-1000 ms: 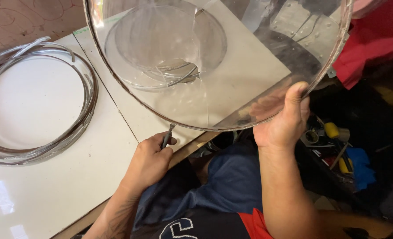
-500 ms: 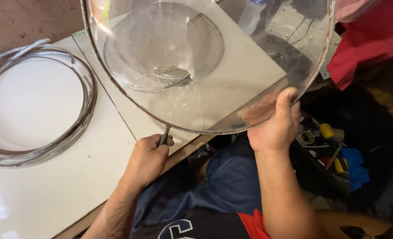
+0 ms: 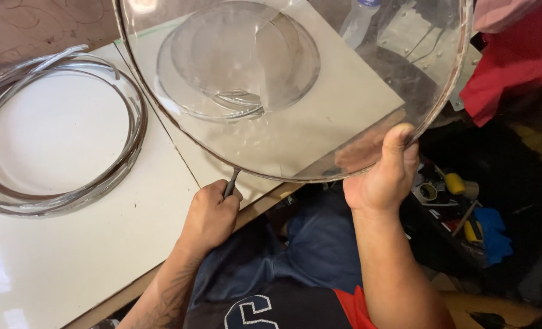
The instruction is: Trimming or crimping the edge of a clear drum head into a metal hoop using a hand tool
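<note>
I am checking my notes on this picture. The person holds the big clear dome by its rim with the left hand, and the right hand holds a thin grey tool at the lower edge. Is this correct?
Not quite: the hands are swapped. In the head view the right hand grips the rim of the clear dome, and the left hand holds the thin grey tool at the dome's lower edge. The rest stands.

The dome [image 3: 320, 122] is clear — its rim brownish. The table [image 3: 70, 256] is white; the cloth [image 3: 515, 67] is red. The trousers [image 3: 320, 256] are blue.

clear dome [image 3: 295, 91] cut off at top edge, tool [image 3: 230, 183] mostly hidden in left hand [image 3: 210, 216]
</note>
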